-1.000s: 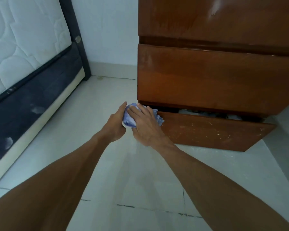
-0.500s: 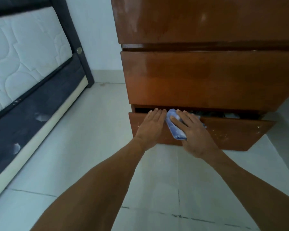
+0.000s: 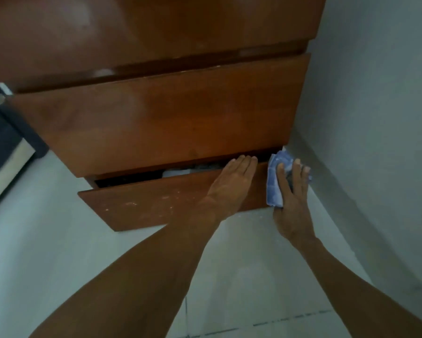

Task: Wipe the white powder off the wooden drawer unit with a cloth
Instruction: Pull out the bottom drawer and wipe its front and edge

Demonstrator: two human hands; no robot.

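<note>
Your cloth [image 3: 274,189] swept to drawer [image 3: 156,206] right end; right hand [image 3: 292,191] flat on it, left hand [image 3: 231,181] flat beside. Specks [image 3: 132,203] remain at drawer left: rewipe.

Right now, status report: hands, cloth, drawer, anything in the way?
Left hand flat on bottom drawer front. Right hand presses blue cloth at its right end. White specks left of the hands. Wall close on right.

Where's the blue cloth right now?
In the head view, the blue cloth is at the right end of the bottom drawer front, pressed under the right hand, close to the grey wall.
</note>
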